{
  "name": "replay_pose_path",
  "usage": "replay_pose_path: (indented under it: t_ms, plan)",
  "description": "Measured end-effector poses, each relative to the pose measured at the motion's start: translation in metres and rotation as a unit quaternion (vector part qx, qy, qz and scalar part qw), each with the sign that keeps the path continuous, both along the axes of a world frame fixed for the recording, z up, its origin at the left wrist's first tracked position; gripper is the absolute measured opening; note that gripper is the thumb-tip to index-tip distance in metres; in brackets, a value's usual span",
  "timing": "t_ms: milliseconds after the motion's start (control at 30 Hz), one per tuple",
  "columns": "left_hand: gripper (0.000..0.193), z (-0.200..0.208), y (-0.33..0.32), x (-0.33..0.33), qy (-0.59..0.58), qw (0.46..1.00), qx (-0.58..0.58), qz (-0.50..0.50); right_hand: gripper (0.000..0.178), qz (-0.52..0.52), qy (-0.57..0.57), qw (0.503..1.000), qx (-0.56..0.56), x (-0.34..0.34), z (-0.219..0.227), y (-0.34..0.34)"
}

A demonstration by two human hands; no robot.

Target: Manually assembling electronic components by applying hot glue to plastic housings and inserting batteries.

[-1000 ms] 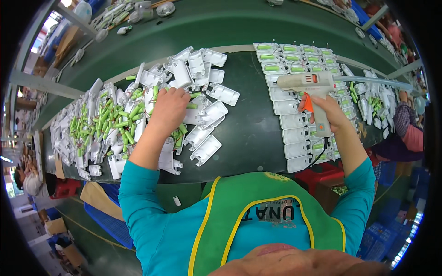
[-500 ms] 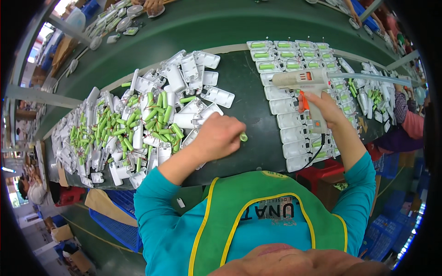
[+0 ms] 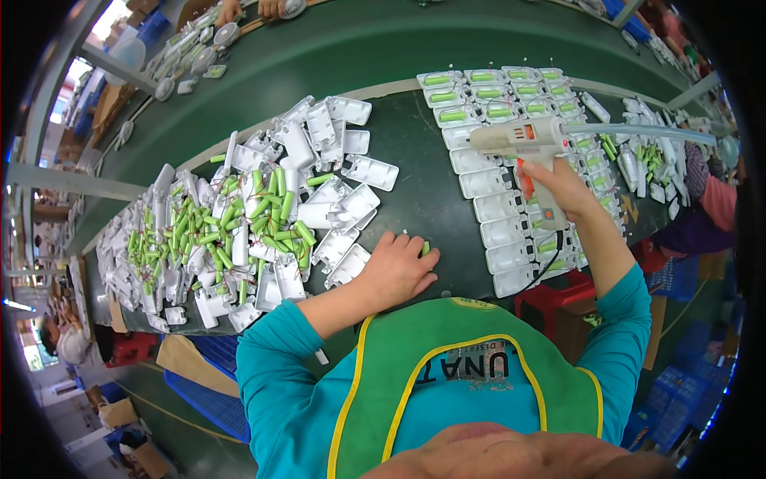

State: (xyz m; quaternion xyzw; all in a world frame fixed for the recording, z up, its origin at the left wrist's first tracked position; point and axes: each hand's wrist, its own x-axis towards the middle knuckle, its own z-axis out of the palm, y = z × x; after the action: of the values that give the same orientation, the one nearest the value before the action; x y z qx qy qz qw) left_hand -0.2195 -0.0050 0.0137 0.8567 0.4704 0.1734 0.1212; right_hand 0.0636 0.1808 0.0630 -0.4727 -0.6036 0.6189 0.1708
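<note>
- Pinching a green cylinder [image 3: 425,248] in the left grip [image 3: 396,269], bending the fingers around it and leaving only a small part in view, hiding the rest.
- Holding that cylinder low by the near edge of the dark worktop [image 3: 431,195], between a heap at the left and neat rows at the right; not showing whether touching the surface or just above it.
- Wrapping the right grip [image 3: 566,191] around the handle of a pale glue gun [image 3: 511,140], pressing the fingers together on it close to the orange trigger [image 3: 523,182].
- Pointing the nozzle leftward above the rows, trailing a clear glue stick [image 3: 638,130] from the rear and a black cord [image 3: 546,271] from the base of the handle.
- Having open casings [image 3: 501,209] lined up beneath and beside the gun, the far ones bearing green cylinders, those in the near left column showing bare white insides.
- Having a broad heap of loose cylinders [image 3: 187,231] and white housings [image 3: 373,172] lying tangled with thin wires at the left.
- Having a smaller mixed heap [image 3: 654,164] lying past the rows, at the right.
- Wearing a green apron [image 3: 471,315] with yellow edging over a turquoise top [image 3: 279,375].
- Working near a red stool [image 3: 558,297] at the right, a blue crate [image 3: 207,407] at the lower left, and a co-worker's pink sleeve [image 3: 720,203] at the right edge.
</note>
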Motion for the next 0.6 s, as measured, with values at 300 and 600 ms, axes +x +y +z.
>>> replay_pose_path:
  t_ms: [300,600]
  plan:
    - [0.021,-0.002,0.025,-0.001,-0.039,0.996,-0.049,0.062,0.037,-0.036,0.057,0.996,-0.051,0.005,0.011,-0.004]
    - [0.015,-0.002,0.168,0.012,-0.098,0.977,0.166,0.089,0.041,-0.052,0.057,0.996,-0.048,0.008,-0.003,-0.011]
